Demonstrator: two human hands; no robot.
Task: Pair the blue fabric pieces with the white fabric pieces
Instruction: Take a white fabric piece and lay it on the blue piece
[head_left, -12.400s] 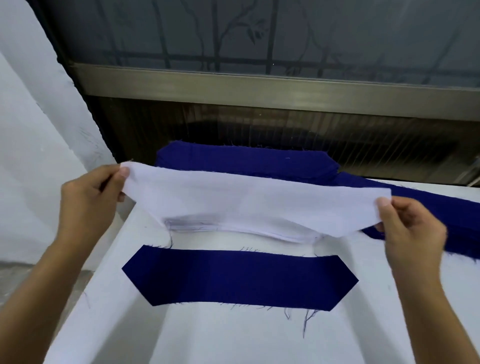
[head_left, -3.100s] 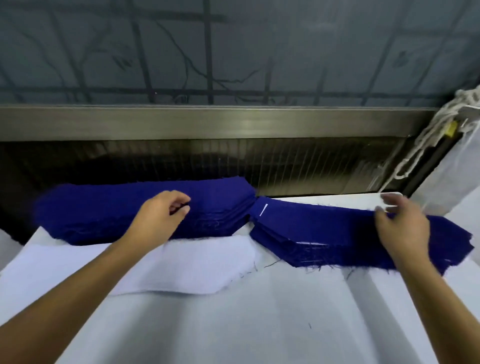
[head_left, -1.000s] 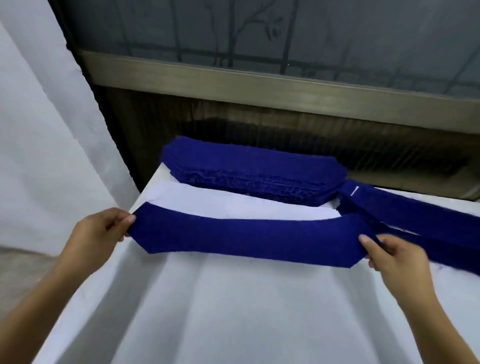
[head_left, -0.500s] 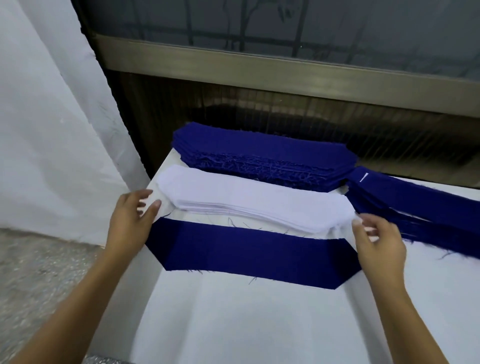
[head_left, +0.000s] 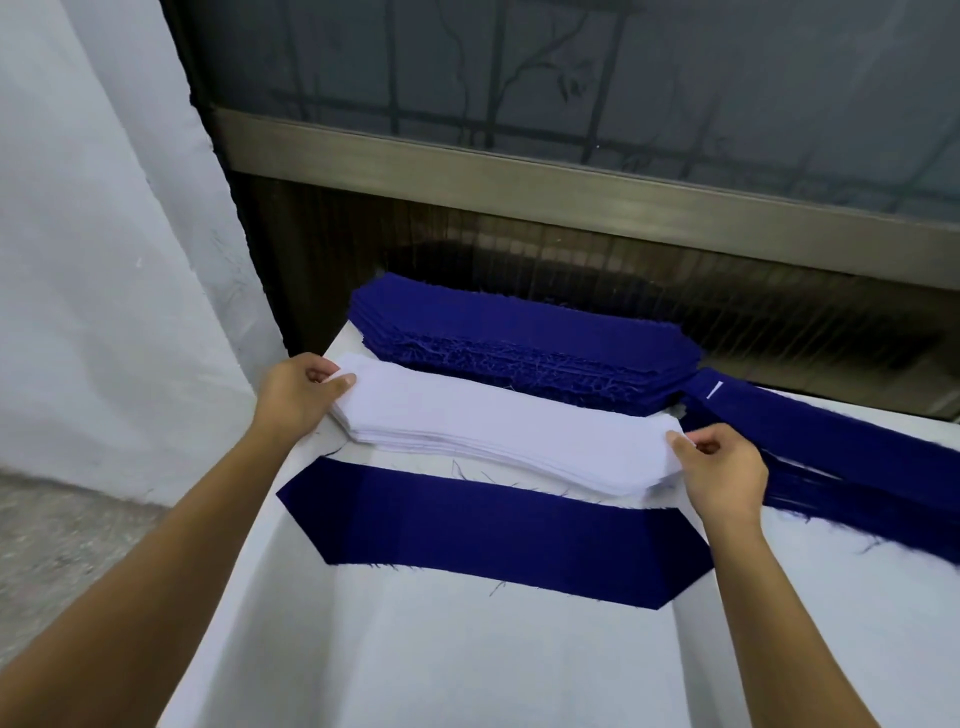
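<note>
A single blue fabric piece (head_left: 493, 525) with angled ends lies flat on the white table (head_left: 467, 654). Just behind it sits a stack of white fabric pieces (head_left: 498, 426) of the same shape. My left hand (head_left: 296, 395) pinches the top white piece at the stack's left end, thumb on top. My right hand (head_left: 724, 473) pinches the same piece at the right end. Behind the white stack lies a thick stack of blue pieces (head_left: 519, 343).
A second pile of blue pieces (head_left: 841, 457) stretches off to the right. A dark ribbed panel and a metal window sill (head_left: 571, 182) rise behind the table. A white wall (head_left: 93, 260) and the table's left edge lie to the left.
Since a second ago the blue piece was laid flat on the table and let go. Both hands moved back to the ends of the white stack and now pinch its top piece.
</note>
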